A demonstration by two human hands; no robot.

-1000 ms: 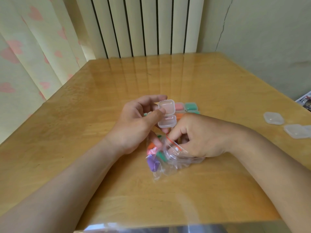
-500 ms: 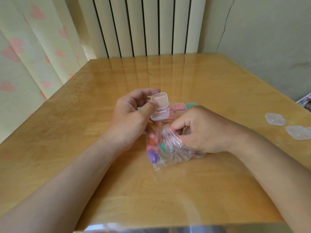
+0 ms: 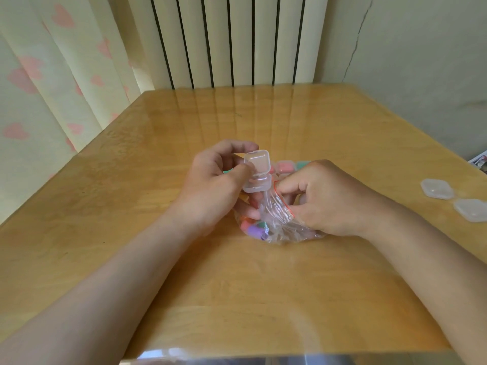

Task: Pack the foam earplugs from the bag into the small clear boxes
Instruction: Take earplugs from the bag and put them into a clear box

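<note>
My left hand (image 3: 213, 185) holds a small clear box (image 3: 257, 171) between thumb and fingers, its hinged lid standing open above the tray. Just below it lies a clear plastic bag (image 3: 276, 222) with a red zip edge, holding purple, green and pink foam earplugs (image 3: 255, 229). My right hand (image 3: 329, 198) pinches the bag's mouth at the red edge, right of the box. Filled boxes (image 3: 286, 166) with pink and green earplugs sit behind my hands, partly hidden.
Two small clear boxes (image 3: 437, 189) lie at the right side of the wooden table (image 3: 131, 206), one near the edge (image 3: 473, 209). A curtain hangs left, a radiator stands behind, a wall is at the right.
My left hand shifted the open box slightly left and up. My right hand raised the bag's mouth toward the box; the bag bunched up under it.
</note>
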